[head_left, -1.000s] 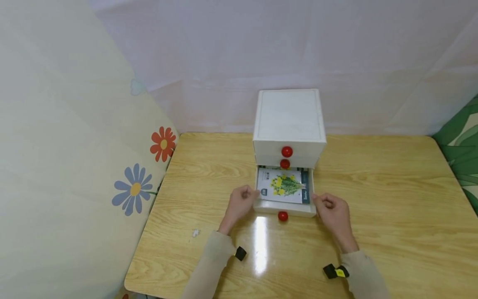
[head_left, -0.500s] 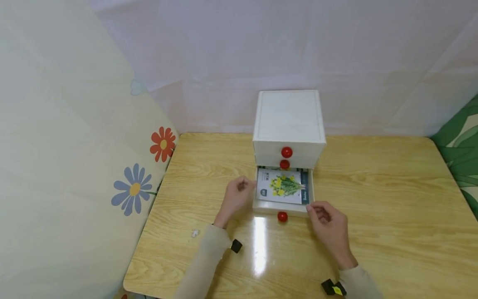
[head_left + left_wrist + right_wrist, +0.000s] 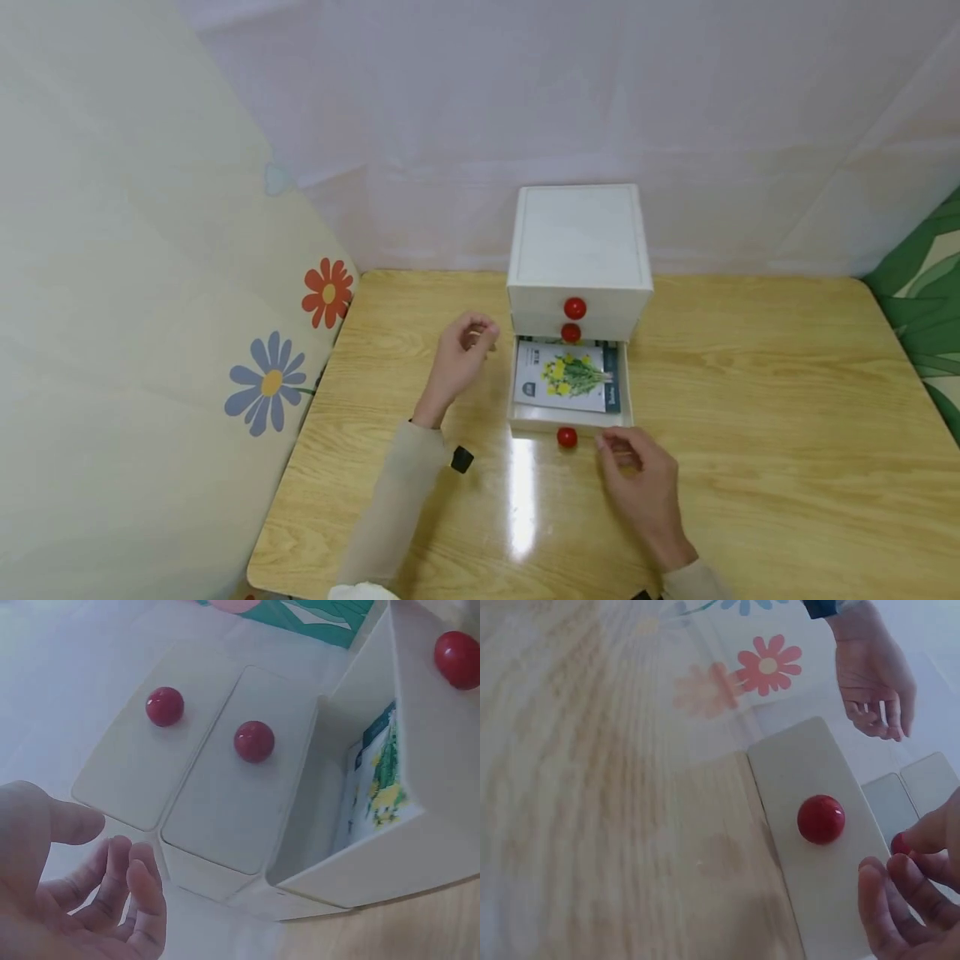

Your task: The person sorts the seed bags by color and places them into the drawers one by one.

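A small white drawer cabinet stands at the back of the table with its bottom drawer pulled out. In that drawer lies a flat printed packet with yellow flowers on green stems. More printed paper shows beneath and behind it. To the left of the cabinet my left hand hovers, fingers loosely bent and holding nothing. My right hand is at the right front corner of the drawer, close to its red knob. Its fingers are relaxed with nothing between them, as the right wrist view also shows.
Two upper drawers have red knobs and are pushed in. The wooden table stretches to both sides. A pale cloth hangs behind, and a flower-printed sheet is on the left.
My left hand has left the drawer's left side and moved up and leftward. My right hand has slid from the drawer's right side down towards its front. The drawer stays out.
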`<state>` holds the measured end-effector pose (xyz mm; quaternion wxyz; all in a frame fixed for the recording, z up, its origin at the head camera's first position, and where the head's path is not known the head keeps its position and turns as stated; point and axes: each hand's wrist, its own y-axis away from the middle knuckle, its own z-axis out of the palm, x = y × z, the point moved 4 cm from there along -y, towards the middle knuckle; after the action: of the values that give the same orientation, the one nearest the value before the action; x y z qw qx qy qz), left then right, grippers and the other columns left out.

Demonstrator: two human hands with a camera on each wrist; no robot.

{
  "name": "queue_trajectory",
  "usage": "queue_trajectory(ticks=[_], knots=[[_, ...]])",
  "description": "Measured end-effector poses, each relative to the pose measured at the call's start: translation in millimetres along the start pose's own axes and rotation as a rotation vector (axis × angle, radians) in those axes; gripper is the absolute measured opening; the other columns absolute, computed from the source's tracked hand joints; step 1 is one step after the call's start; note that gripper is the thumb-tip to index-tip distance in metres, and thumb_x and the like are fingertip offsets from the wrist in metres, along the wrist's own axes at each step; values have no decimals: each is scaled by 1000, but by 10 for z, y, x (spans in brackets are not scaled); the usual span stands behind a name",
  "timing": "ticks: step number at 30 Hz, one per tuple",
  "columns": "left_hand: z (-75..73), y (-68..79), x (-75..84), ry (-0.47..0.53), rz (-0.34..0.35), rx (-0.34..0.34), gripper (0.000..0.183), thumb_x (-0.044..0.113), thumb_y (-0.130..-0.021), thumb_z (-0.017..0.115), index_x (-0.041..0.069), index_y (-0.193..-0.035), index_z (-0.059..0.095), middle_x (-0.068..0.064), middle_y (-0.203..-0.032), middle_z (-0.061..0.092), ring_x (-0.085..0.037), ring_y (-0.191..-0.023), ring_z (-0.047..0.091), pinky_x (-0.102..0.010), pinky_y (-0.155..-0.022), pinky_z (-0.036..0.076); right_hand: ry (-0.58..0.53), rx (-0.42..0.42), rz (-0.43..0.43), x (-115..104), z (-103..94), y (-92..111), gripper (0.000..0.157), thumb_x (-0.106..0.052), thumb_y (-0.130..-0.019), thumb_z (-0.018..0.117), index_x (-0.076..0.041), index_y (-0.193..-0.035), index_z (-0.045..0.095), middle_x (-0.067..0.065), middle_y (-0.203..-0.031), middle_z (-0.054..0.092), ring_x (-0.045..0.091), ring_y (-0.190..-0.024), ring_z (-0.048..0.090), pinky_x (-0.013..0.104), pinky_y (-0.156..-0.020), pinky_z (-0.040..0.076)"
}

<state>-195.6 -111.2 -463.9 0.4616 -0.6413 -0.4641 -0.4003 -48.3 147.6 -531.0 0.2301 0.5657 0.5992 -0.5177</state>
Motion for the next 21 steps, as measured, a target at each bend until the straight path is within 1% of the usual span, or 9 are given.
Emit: queue_trajectory(ticks=[3, 6, 8, 10, 12, 15, 18, 21], knots=[[-24, -67, 94, 11, 35, 16, 20, 22, -101, 61, 5, -112, 63, -11, -103, 66, -35, -89, 67, -46, -75, 60, -24, -6, 21, -112, 15, 16, 14, 7, -83, 74, 2, -96, 71, 11, -85, 73, 11, -71, 69, 12, -66, 56], [-37, -144, 177, 11, 67, 38, 25, 25, -100, 61, 4, -115, 63, -11, -112, 66, -30, -99, 68, -48, -84, 60, -71, -20, 47, -137, 44, 37, 17, 8, -83, 75, 2, -98, 71, 12, -89, 73, 12, -75, 71, 13, -70, 57], [-34, -205, 237, 2, 102, 51, 28, 25, -101, 61, 4, -118, 63, -12, -119, 66, -29, -108, 67, -45, -91, 58, -100, -31, 65, -132, 74, 53, 18, 9, -82, 74, 3, -99, 71, 13, -92, 73, 15, -79, 72, 14, -72, 58], [-21, -266, 316, 1, 162, 55, 27, 19, -101, 59, 2, -122, 63, -15, -127, 64, -29, -117, 64, -43, -97, 56, -142, -42, 90, -51, 131, 81, 20, 10, -82, 74, 5, -101, 71, 15, -96, 73, 18, -83, 73, 17, -74, 59], [5, -319, 418, 10, 229, 41, 28, 12, -102, 57, -2, -126, 61, -21, -133, 60, -33, -125, 59, -48, -103, 52, -173, -44, 121, 46, 197, 111, 22, 10, -82, 75, 4, -103, 70, 16, -99, 73, 21, -83, 74, 20, -73, 60], [48, -373, 591, 23, 315, -7, 30, 2, -101, 53, -9, -128, 58, -28, -140, 53, -39, -133, 50, -53, -108, 48, -210, -37, 167, 217, 300, 157, 26, 8, -81, 76, 3, -105, 71, 18, -100, 72, 18, -81, 75, 21, -72, 61], [74, -398, 726, 18, 352, -40, 29, -1, -101, 52, -13, -127, 57, -31, -142, 49, -40, -137, 47, -52, -110, 46, -241, -36, 226, 270, 366, 183, 28, 5, -81, 78, -1, -107, 71, 16, -101, 72, 15, -81, 75, 21, -72, 60], [85, -425, 778, 9, 376, -35, 28, -3, -100, 52, -14, -125, 58, -31, -141, 50, -39, -135, 49, -48, -110, 47, -281, -29, 275, 279, 420, 192, 29, 5, -81, 79, -2, -108, 72, 15, -103, 71, 16, -84, 75, 22, -73, 60]])
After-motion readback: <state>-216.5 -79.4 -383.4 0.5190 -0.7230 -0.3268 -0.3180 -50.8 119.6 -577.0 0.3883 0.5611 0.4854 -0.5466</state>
